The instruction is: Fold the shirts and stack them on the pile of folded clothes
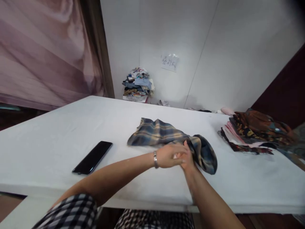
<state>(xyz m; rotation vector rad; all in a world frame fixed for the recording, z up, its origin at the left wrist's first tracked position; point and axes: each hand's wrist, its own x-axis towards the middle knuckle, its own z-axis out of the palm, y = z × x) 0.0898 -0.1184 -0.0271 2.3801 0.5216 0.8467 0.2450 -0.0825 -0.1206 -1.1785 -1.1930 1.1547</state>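
A blue, grey and tan plaid shirt (158,132) lies bunched on the white table (59,136), its right part twisted and raised in a loose fold. My right hand (186,157) is at the twisted middle of the cloth, fingers curled in against it and partly covered. Over it crosses my left hand (168,156), with a silver band at the wrist. The left fingers are bent toward the right hand's palm, and whatever lies between them is hidden. Both hands are slightly blurred where they overlap.
A black phone (92,157) lies left of my forearm. Folded clothes are stacked in a pile (252,132) at the right. Against the wall beyond the table is another clothes pile (138,84), below a taped paper sign (169,62). A pink curtain (47,51) hangs at left.
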